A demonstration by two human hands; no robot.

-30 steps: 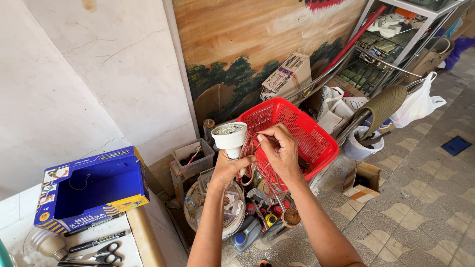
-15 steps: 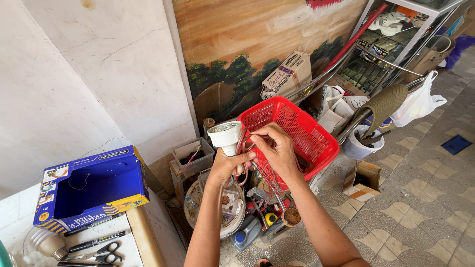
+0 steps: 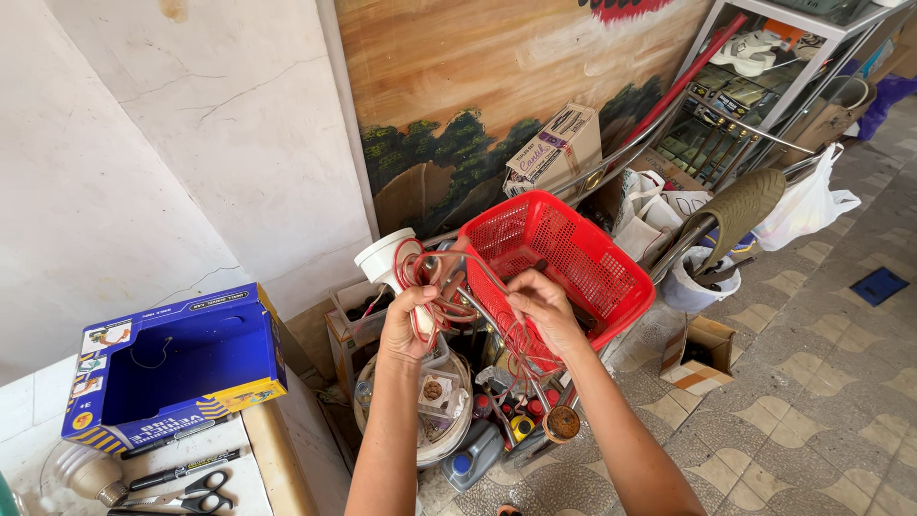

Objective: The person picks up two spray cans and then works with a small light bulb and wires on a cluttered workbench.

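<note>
While your left hand [image 3: 409,323] grips the neck of the white lamp fitting [image 3: 385,260], fingers wrapped closed around it and its red wire [image 3: 449,306], your right hand [image 3: 543,304] pinches a strand of the same wire between thumb and fingertips. Both are raised in front of the red plastic basket [image 3: 573,256], above a cluttered tub [image 3: 435,420]; a blue cardboard box [image 3: 177,363] sits at your left.

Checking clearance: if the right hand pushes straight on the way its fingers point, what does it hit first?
Probably the red wire loops strung between the right hand and the left hand, which holds a white lamp. The red basket looks to lie behind; depth is unclear.
</note>
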